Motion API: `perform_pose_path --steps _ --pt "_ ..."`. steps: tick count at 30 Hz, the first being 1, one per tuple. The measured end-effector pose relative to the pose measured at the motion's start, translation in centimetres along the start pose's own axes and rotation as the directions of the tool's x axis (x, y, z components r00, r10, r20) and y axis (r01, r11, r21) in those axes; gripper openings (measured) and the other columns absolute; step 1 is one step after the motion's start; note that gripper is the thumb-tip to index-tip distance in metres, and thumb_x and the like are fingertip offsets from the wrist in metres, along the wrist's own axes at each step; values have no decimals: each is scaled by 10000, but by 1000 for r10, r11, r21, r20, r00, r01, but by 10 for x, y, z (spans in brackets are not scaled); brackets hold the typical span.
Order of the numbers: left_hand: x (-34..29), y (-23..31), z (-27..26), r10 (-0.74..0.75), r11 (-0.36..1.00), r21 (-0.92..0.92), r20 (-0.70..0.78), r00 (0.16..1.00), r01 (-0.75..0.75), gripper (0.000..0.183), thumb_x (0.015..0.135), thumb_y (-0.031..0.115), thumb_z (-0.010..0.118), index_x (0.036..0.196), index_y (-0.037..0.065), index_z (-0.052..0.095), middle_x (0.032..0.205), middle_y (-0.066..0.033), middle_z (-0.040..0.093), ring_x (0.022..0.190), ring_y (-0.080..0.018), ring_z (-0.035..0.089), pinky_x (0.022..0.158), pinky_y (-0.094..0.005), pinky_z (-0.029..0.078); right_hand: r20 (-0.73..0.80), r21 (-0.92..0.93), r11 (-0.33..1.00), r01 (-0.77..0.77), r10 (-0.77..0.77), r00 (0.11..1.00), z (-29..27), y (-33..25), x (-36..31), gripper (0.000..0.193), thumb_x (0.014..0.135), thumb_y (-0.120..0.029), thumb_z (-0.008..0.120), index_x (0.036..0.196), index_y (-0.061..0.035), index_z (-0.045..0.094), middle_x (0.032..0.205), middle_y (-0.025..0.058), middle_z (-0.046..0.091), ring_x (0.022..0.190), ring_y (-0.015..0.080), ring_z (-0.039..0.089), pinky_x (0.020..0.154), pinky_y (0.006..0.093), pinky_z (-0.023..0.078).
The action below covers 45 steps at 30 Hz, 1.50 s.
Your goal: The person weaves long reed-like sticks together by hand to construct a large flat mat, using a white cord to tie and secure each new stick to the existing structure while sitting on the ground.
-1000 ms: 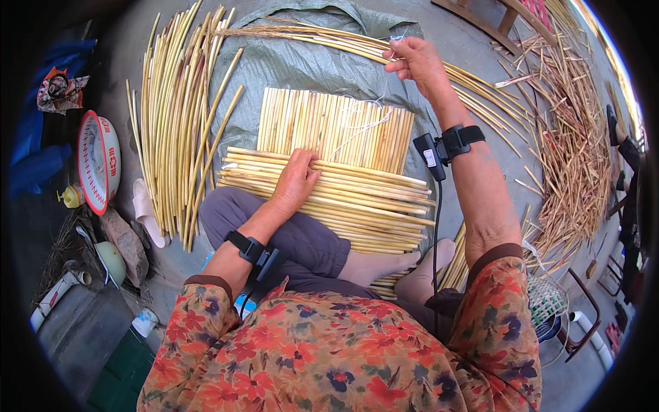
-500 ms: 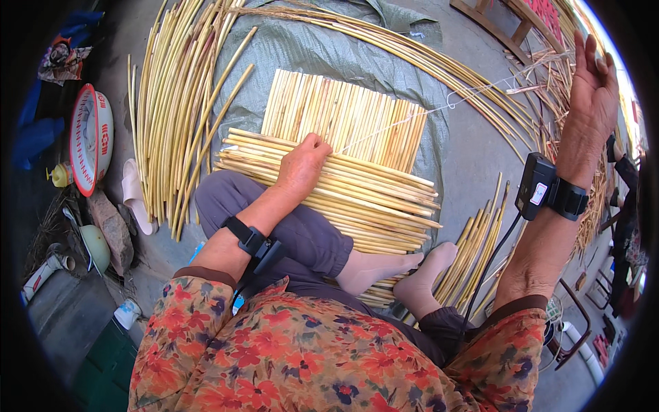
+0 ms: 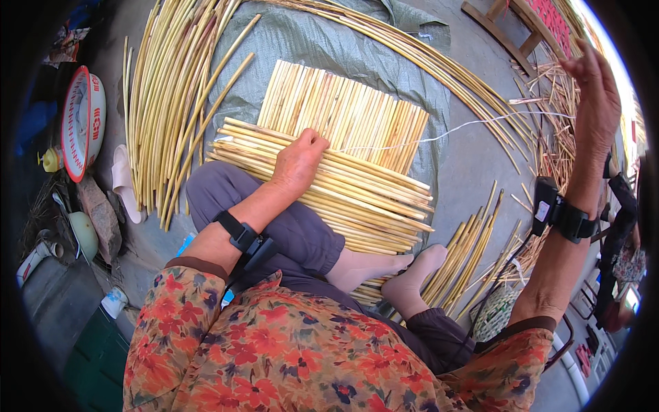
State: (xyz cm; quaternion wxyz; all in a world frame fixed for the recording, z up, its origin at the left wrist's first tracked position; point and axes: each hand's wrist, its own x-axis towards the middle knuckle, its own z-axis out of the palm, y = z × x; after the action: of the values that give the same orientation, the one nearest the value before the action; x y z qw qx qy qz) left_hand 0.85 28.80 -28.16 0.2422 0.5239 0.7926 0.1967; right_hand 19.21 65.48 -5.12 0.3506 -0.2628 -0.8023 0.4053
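Observation:
My left hand is closed at the upper edge of a crosswise row of pale yellow stalks, its fingertips pinching the topmost stalk. From beside those fingertips a white string runs right across a panel of upright cut stalks. High at the far right, my raised right hand has its fingers curled, and the string reaches it. The exact grip there is small and partly hidden. The stalk panel lies on a grey-green tarp, its lower edge meeting the crosswise row.
Long loose stalks lie at the left, and more curve along the tarp's far side. A short bundle rests by my feet. An enamel basin, a pink slipper and a stone stand left. A wooden frame is far right.
The string has gone from thin and kinked to a smooth, slack curve, lower near my right hand. My right hand has shifted slightly, its fingers more bent. My left hand keeps its place on the stalks.

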Motion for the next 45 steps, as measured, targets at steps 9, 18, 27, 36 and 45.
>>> perform_pose_path --steps 9,18,27,36,45 --pt "-12 1 -12 20 1000 -23 -12 1000 -20 385 740 64 704 1106 59 583 1090 -101 531 985 -313 566 830 -395 474 567 -353 888 -294 453 688 240 43 -200 155 820 -152 658 900 -20 646 901 181 633 868 355 617 795 425 486" --pt "-19 15 -22 -44 999 -5 67 997 44 562 707 119 752 1201 10 507 1146 -131 487 1114 -314 484 939 -401 415 602 -332 805 -491 582 547 228 53 -195 166 849 -173 670 881 -16 625 778 79 630 665 163 588 591 280 472" --pt "-19 11 -12 -148 976 -141 144 978 168 512 756 84 714 1167 26 414 1080 -191 488 946 -413 571 762 -457 494 756 230 -12 -973 631 171 227 28 -200 218 923 -235 607 792 -71 549 632 -26 470 500 76 462 444 211 370" --pt "-15 8 -12 -146 979 -124 150 978 165 446 750 81 723 1053 27 401 1038 -187 488 907 -404 593 740 -456 505 649 271 271 -924 658 383 245 4 -231 206 953 -171 541 797 -37 544 579 -6 473 466 65 438 420 225 363" --pt "-15 1 -5 -157 973 -151 131 979 176 464 762 115 723 1128 61 442 1072 -155 506 916 -391 576 730 -443 494 620 219 350 -911 671 407 243 2 -240 209 970 -178 511 829 -29 548 611 13 500 453 78 455 402 232 386"
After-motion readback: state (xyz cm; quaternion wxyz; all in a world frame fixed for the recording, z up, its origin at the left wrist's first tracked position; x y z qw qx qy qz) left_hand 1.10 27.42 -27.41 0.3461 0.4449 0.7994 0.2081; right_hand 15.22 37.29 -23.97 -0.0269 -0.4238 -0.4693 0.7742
